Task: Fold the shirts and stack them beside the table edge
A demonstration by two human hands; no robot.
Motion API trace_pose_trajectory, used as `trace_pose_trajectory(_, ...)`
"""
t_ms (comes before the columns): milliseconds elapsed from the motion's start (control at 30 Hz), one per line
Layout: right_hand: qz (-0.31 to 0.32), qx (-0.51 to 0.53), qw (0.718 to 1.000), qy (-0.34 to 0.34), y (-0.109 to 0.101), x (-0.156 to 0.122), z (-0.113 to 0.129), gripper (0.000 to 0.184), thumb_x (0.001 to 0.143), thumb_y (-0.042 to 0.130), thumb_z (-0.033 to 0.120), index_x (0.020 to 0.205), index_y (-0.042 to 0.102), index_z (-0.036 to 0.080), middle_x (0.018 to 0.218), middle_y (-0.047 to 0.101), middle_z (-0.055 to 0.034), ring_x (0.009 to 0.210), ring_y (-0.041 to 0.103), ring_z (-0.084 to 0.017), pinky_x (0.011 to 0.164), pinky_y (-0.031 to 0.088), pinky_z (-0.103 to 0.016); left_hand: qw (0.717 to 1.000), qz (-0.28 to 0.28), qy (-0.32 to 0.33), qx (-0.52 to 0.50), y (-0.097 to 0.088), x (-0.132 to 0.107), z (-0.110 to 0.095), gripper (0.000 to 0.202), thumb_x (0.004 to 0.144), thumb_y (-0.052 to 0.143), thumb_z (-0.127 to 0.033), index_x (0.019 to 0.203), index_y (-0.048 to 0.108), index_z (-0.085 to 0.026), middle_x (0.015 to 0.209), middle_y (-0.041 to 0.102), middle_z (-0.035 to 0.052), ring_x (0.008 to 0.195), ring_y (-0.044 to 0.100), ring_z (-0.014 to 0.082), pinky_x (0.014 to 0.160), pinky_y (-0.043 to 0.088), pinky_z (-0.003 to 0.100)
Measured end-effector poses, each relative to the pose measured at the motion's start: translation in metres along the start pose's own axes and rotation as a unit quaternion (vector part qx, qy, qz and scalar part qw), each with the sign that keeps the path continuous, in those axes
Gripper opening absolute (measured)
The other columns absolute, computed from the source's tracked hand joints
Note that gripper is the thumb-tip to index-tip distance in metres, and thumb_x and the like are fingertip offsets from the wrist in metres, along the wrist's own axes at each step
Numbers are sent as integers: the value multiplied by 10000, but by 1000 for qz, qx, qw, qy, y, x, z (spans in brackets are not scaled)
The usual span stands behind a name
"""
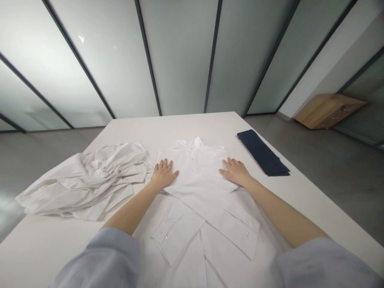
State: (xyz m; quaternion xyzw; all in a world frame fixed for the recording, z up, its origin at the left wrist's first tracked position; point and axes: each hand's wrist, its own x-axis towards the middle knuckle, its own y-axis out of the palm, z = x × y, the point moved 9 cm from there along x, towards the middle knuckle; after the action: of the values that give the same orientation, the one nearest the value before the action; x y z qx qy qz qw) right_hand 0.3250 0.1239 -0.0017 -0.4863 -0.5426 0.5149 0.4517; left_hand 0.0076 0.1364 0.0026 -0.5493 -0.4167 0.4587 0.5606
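A white long-sleeved shirt (192,184) lies spread on the table, its collar (189,145) toward the far side. Its sleeves are laid across the body, and the cuffs (247,236) show below my arms. My left hand (164,174) rests flat on the shirt's left side, fingers spread. On the opposite side my right hand (235,171) presses flat near the shoulder edge, also with fingers apart. Neither hand grips the cloth. The lower part of the shirt runs out of view toward me.
A crumpled heap of white cloth (90,180) lies on the left and hangs over the table edge. Dark navy folded cloth (261,152) lies at the right edge of the white table (168,125). Frosted glass panels (183,56) stand behind, and a wooden cabinet (324,111) is at far right.
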Motion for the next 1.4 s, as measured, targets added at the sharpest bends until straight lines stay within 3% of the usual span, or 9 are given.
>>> trace_pose_trajectory(133, -31, 21, 999, -4, -28, 20, -3, 410, 915, 476, 420, 1198, 647, 178, 1258, 637, -150, 1146, 572, -297, 979, 401, -419, 999, -40, 12, -34, -29, 23, 9, 536, 907, 445, -538, 1293, 561, -185, 1321, 580, 153, 1227, 528, 317, 1071, 335, 476)
trace_pose_trajectory(233, -83, 77, 994, -6, -45, 57, 1, 364, 928, 453, 315, 1202, 646, 171, 1238, 649, -128, 1111, 590, -248, 962, 416, -353, 993, -77, -39, -84, -45, 60, 27, 411, 924, 447, -411, 1230, 611, -190, 1223, 624, 135, 1128, 597, 274, 968, 439, 386)
trace_pose_trajectory(367, -60, 129, 990, -7, -37, 108, 18, 359, 901, 484, 221, 1218, 639, 155, 1283, 627, -121, 1145, 583, -218, 976, 411, -300, 980, -49, -68, -180, -36, 104, 36, 379, 880, 516, -280, 1228, 629, -187, 1274, 616, 119, 1158, 590, 239, 994, 426, 319)
trace_pose_trajectory(500, -12, 152, 988, 34, -22, 136, 27, 374, 864, 520, 206, 1207, 657, 145, 1253, 648, -146, 1132, 602, -243, 923, 439, -298, 967, -20, -77, -242, -21, 126, 32, 384, 813, 596, -216, 1191, 658, -181, 1265, 648, 104, 1208, 565, 222, 1019, 393, 277)
trace_pose_trajectory(733, 74, 214, 969, 96, -9, 155, 28, 232, 825, 576, 254, 939, 742, 137, 906, 733, -114, 810, 672, -202, 675, 452, -241, 946, 9, -134, -296, -7, 145, 36, 220, 776, 645, -264, 929, 721, -126, 860, 725, 129, 850, 683, 233, 702, 477, 280)
trace_pose_trajectory(867, 75, 223, 967, 94, -11, 160, 34, 179, 796, 597, 182, 916, 727, 152, 896, 720, -98, 788, 652, -190, 653, 433, -233, 942, 6, -125, -312, -8, 149, 32, 108, 733, 648, -194, 809, 698, -136, 695, 666, 63, 745, 652, 208, 635, 440, 266)
trace_pose_trajectory(1100, -134, 167, 976, 45, -38, 139, 40, 273, 838, 480, 99, 1034, 656, 170, 1114, 615, -132, 997, 569, -227, 823, 438, -286, 957, -108, -43, -267, -26, 124, 25, 228, 773, 510, -125, 960, 634, -167, 993, 642, 78, 931, 610, 194, 818, 468, 289)
trace_pose_trajectory(1267, -119, 104, 987, 23, -29, 118, 35, 280, 864, 431, 96, 991, 665, 184, 1118, 596, -137, 1010, 535, -255, 841, 437, -334, 974, -108, 56, -192, -24, 97, 12, 269, 729, 538, -113, 966, 640, -192, 1084, 598, 94, 1022, 592, 225, 923, 467, 344)
trace_pose_trajectory(1400, -121, 85, 989, -26, -33, 109, 40, 376, 838, 512, 149, 1198, 617, 164, 1238, 574, -149, 1108, 504, -290, 933, 403, -385, 973, -107, 100, -177, -29, 86, 3, 267, 755, 515, -127, 978, 642, -199, 1092, 609, 80, 1037, 590, 216, 937, 461, 338)
